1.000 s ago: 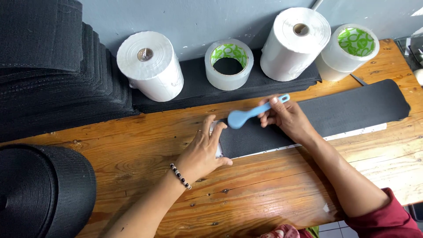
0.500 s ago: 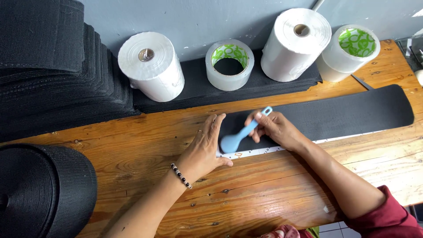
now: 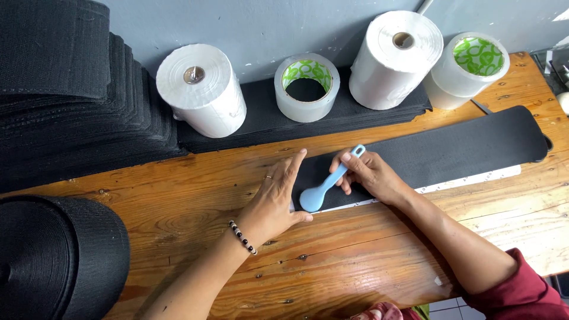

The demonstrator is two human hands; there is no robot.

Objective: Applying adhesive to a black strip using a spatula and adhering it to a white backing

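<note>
A long black strip [image 3: 462, 151] with rounded ends lies across the wooden table [image 3: 367, 266], a white backing edge showing along its near side. My right hand [image 3: 370, 175] grips a light blue plastic spoon [image 3: 325, 186] by its handle, the bowl pressed on the strip's left end near the front edge. My left hand [image 3: 275, 198] lies flat, fingers together, against the strip's left end, holding it down. A beaded bracelet sits on that wrist.
Along the wall stand two white paper rolls [image 3: 201, 89] [image 3: 394, 59] and two clear tape rolls [image 3: 306, 86] [image 3: 468, 68] on stacked black sheets [image 3: 278, 127]. A tall pile of black material [image 3: 65, 95] fills the left, and a big black roll [image 3: 56, 261] sits at lower left.
My right hand has swung the spoon from pointing right along the strip to bowl-down at the strip's left front corner. The left hand has stayed in place.
</note>
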